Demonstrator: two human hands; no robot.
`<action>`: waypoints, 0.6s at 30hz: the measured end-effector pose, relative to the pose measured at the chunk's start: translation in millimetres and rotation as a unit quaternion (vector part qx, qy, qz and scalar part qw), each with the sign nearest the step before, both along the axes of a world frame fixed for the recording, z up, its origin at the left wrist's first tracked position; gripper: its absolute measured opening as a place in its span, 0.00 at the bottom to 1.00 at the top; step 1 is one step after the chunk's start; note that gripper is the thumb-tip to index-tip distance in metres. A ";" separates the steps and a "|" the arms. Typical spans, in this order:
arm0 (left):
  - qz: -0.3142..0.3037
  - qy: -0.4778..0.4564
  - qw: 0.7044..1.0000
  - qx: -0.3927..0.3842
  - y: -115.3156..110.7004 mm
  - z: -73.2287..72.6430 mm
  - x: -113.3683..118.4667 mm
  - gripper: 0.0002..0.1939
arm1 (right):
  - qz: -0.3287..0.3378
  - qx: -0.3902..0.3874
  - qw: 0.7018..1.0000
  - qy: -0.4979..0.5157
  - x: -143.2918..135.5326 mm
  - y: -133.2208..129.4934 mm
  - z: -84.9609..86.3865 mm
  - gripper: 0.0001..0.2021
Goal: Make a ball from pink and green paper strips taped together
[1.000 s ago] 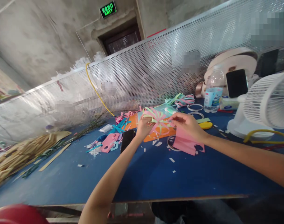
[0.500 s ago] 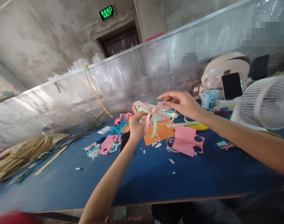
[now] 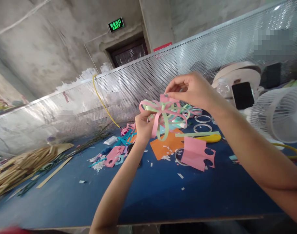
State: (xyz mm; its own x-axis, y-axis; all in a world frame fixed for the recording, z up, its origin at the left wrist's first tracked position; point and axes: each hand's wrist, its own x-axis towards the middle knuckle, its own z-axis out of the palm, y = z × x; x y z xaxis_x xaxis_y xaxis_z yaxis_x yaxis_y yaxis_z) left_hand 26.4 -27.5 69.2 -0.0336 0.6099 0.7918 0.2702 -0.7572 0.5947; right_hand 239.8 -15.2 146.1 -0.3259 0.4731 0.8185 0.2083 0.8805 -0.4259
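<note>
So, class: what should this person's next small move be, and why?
Probably lower the right hand slightly, bringing the small pink piece to the middle of the pink-and-green paper loops. The left hand steadies the loops from one side, and the piece, pinched at the right fingertips, appears near their top; whether it touches them is unclear.

Left arm (image 3: 122,178) extends from the near side; left hand (image 3: 143,127) pinches, thumb uppermost. Right arm (image 3: 250,146) slants in from near right; right hand (image 3: 191,90) is positioned higher, fingers bent, thumb pointing left.
</note>
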 end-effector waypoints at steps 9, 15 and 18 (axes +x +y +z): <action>-0.085 -0.034 0.995 -0.047 -11.8 -3.9 18.3 0.09 | 0.017 0.016 0.999 -0.022 -0.1 -14.1 2.9 0.02; -0.068 -0.039 0.996 -0.048 -16.7 -4.7 17.4 0.09 | -0.004 0.008 0.999 -0.042 -6.3 -15.5 1.0 0.03; -0.081 -0.052 0.994 -0.051 -15.5 -5.7 16.4 0.08 | -0.006 0.009 0.999 -0.039 -8.0 -14.2 0.1 0.02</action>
State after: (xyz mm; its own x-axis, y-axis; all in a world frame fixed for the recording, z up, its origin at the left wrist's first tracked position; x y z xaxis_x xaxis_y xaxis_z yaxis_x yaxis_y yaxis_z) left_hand 42.8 -43.0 63.4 -0.0068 0.6911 0.7227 0.0815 -0.7199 0.6892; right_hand 231.9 -29.4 146.2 -0.3838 0.4634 0.7987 0.2511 0.8847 -0.3927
